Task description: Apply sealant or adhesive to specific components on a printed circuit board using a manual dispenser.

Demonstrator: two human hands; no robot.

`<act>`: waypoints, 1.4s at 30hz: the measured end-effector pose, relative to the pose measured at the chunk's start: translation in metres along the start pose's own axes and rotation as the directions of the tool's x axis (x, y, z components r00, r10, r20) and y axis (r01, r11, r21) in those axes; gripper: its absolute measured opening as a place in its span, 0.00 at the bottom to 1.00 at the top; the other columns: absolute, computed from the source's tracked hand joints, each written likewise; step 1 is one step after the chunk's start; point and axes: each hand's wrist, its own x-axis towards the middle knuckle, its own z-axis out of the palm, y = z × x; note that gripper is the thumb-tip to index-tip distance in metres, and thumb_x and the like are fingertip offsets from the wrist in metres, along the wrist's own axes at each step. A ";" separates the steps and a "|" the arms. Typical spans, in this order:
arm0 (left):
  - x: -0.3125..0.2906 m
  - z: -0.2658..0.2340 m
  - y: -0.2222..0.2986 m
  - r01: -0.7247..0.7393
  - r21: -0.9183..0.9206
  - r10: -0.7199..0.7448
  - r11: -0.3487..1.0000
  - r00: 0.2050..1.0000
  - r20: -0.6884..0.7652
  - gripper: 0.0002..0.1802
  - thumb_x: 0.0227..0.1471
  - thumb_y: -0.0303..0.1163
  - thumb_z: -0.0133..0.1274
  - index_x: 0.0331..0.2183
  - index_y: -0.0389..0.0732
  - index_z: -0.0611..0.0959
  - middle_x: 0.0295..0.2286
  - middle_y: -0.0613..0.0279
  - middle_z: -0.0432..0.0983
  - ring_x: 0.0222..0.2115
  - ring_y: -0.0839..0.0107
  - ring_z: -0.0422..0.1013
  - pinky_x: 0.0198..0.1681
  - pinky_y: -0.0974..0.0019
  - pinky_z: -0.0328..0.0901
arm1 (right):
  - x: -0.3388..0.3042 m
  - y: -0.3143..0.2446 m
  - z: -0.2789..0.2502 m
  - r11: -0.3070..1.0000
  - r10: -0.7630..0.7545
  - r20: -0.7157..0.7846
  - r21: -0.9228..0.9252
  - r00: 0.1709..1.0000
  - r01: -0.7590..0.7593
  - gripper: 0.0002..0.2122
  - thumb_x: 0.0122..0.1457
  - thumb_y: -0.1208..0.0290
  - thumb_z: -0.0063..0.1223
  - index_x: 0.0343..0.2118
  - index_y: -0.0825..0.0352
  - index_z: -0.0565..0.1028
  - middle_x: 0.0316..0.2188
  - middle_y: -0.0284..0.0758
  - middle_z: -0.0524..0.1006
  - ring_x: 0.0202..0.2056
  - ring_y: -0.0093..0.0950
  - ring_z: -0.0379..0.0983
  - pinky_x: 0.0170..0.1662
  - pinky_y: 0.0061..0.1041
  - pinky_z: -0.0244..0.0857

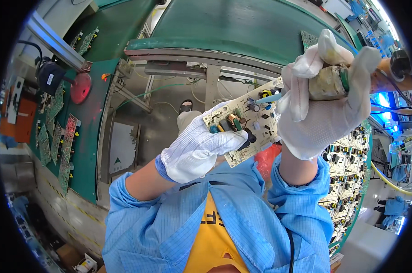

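My gloved left hand [194, 148] grips a pale circuit board [263, 129] by its left end, thumb over the parts. Capacitors, coils and dark components stand on the board's upward face. Over the board's right end is my gloved right hand [324, 109], its fingers closed around a worn, beige, blocky thing [328, 84] with a green edge. From beside these fingers a slim light-blue tip [270, 98] points at the capacitors near the board's far edge. Whether tip and beige thing are one tool, I cannot tell; the fingers hide the join.
Beyond the board runs a green conveyor belt [206, 22] with a metal edge. Several boards [66, 148] lie on a green surface to the left, near a red round disc [81, 88]. Many populated boards [344, 182] sit close together at my right. Cables hang under the conveyor.
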 end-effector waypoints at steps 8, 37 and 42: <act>0.000 -0.016 -0.004 -0.466 0.484 0.450 0.741 0.879 0.157 0.23 0.37 0.19 0.60 0.40 0.38 0.79 0.42 0.47 0.73 0.43 0.51 0.71 0.45 0.58 0.66 | -0.007 -0.013 0.006 0.792 -0.114 -0.132 -0.610 0.985 0.010 0.25 0.63 0.52 0.34 0.39 0.74 0.75 0.22 0.40 0.74 0.15 0.23 0.65 0.17 0.22 0.58; -0.029 -0.021 0.001 -0.339 0.707 0.414 0.620 0.907 0.071 0.24 0.43 0.15 0.54 0.46 0.38 0.75 0.40 0.55 0.76 0.43 0.63 0.73 0.49 0.61 0.65 | -0.001 -0.007 -0.027 0.883 -0.137 -0.035 -0.458 0.990 0.105 0.19 0.66 0.63 0.31 0.40 0.75 0.72 0.22 0.39 0.72 0.16 0.24 0.66 0.17 0.19 0.60; -0.025 -0.015 -0.001 -0.371 0.499 0.428 0.784 0.904 -0.001 0.21 0.50 0.15 0.50 0.47 0.38 0.74 0.45 0.53 0.71 0.46 0.66 0.71 0.52 0.63 0.64 | -0.001 0.000 -0.026 0.932 -0.147 -0.007 -0.335 0.989 0.136 0.20 0.66 0.61 0.32 0.40 0.75 0.72 0.22 0.40 0.72 0.17 0.24 0.67 0.16 0.19 0.60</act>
